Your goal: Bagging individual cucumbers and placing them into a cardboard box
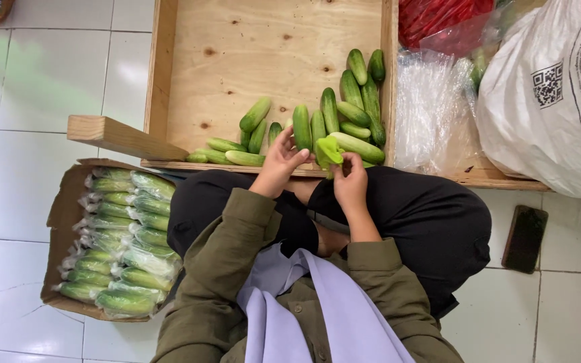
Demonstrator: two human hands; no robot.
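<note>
While the fingers of both hands pinch a small light-green sticker or label [328,152] between them, the left hand [279,163] grips its near edge with the thumb over it and the right hand [351,181] closes on its other side. Just beyond the fingertips lies a pale cucumber [358,146], with more cucumbers [334,111] loose around it — all inside a shallow wooden tray [237,54]. Farther right of the right hand sit clear plastic bags [432,114] and a white sack [546,101]. Well to the left of the left hand, a cardboard box [62,208] holds wrapped cucumbers [122,242]. A dark phone [524,238] lies on the tiled floor [28,87].
</note>
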